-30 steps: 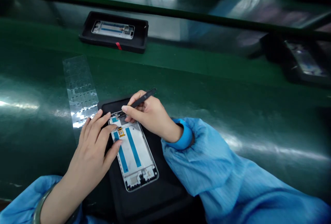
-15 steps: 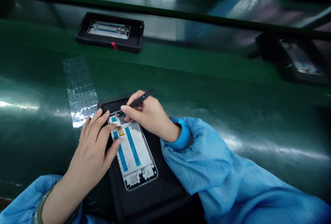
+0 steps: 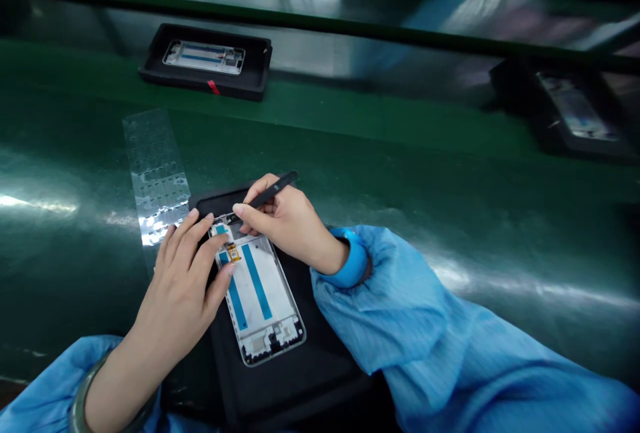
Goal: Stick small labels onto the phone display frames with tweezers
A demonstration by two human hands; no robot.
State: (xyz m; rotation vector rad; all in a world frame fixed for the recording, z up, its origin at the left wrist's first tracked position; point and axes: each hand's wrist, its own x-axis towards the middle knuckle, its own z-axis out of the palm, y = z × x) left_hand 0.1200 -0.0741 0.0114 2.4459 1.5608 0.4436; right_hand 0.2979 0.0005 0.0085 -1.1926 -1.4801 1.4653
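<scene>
A phone frame [image 3: 260, 286] with a white inner face and blue strips lies in a black foam tray [image 3: 300, 380] in front of me. My left hand [image 3: 183, 273] spreads over its upper left side, fingertips at the edge. The left index finger and thumb are apart, beside a small gold flex cable [image 3: 233, 253]. My right hand [image 3: 285, 220] is closed around slim black tweezers [image 3: 274, 190] over the frame's top end. The tips of the tweezers are hidden by the fingers.
A clear plastic sheet with small cutouts [image 3: 155, 173] lies left of the tray on the green surface. Farther back sits another black tray [image 3: 255, 83] holding a similar phone frame [image 3: 205, 58]. A blurred tray with a frame [image 3: 580, 110] is at the right.
The two far trays have shifted slightly to the left. My left index finger has moved slightly up at the flex cable. My right hand stays nearly still with the tweezers.
</scene>
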